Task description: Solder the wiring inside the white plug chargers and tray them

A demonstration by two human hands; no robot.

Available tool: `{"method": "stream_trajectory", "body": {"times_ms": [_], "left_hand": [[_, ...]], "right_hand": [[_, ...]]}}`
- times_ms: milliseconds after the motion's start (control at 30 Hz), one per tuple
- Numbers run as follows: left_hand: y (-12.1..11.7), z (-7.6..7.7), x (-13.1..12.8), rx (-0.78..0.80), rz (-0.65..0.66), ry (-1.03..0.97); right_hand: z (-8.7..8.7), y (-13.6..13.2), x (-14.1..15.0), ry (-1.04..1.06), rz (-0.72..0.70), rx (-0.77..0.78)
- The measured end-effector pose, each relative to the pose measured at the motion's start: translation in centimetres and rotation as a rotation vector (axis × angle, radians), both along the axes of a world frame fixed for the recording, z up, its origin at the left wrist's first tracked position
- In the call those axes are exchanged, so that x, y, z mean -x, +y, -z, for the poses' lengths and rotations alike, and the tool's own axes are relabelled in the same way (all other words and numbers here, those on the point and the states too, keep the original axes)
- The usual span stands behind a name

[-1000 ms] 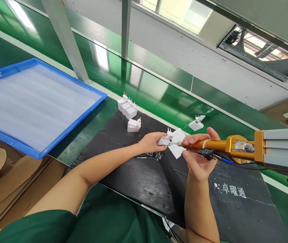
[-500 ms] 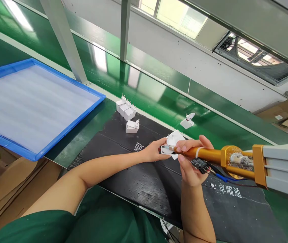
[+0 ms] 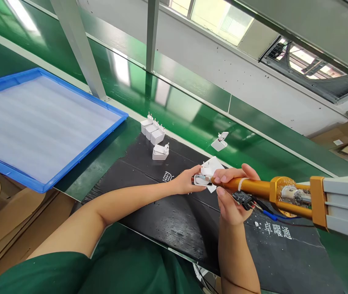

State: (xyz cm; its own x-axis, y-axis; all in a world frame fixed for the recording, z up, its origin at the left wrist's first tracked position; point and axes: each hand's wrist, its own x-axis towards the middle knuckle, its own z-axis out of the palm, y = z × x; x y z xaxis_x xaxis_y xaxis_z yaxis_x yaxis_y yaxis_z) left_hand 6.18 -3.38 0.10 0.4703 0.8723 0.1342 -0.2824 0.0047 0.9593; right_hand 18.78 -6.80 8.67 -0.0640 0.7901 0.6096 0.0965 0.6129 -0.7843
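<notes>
Two hands in play, and both are busy. The left hand has one white plug case pinched by its sides, fingers set narrow, the mouth of the case turned toward the right hand. That right hand wraps thumb and fingers round one gold-barrelled tool, its tip right at the case; whether they touch, nobody can tell from here. Just behind the held case lies one white sheet.

Now the count around the grip! Beyond the left hand and off to its left, three white plugs in a tight row; nearer the hand, one plug with a tilted top. Straight out past the grip, one open plug sits on the green surface. That makes six with the one in hand. Under the hands, one black mat; far left of them, one blue tray.
</notes>
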Motion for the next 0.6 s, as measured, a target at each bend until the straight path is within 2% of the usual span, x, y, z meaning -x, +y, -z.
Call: {"method": "stream_trajectory", "body": {"times_ms": [167, 300, 367, 467, 600], "left_hand": [[0.4, -0.1, 0.1, 0.001, -0.002, 0.078], [1.7, 0.1, 0.8, 0.069, -0.160, 0.254], [2.5, 0.0, 1.5, 0.082, -0.220, 0.277], [3.2, -0.7, 2.5, 0.060, -0.216, 0.210], [2.9, -2.3, 3.3, 0.069, -0.174, 0.176]], "right_hand": [[0.1, 0.2, -0.2, 0.028, 0.017, -0.010], [-0.5, 0.9, -0.1, 0.080, -0.030, -0.031], [-0.7, 1.3, -0.2, 0.094, -0.035, -0.045], [-0.9, 1.9, -0.6, 0.073, -0.040, -0.038], [-1.0, 2.5, -1.3, 0.043, -0.040, -0.029]]}}
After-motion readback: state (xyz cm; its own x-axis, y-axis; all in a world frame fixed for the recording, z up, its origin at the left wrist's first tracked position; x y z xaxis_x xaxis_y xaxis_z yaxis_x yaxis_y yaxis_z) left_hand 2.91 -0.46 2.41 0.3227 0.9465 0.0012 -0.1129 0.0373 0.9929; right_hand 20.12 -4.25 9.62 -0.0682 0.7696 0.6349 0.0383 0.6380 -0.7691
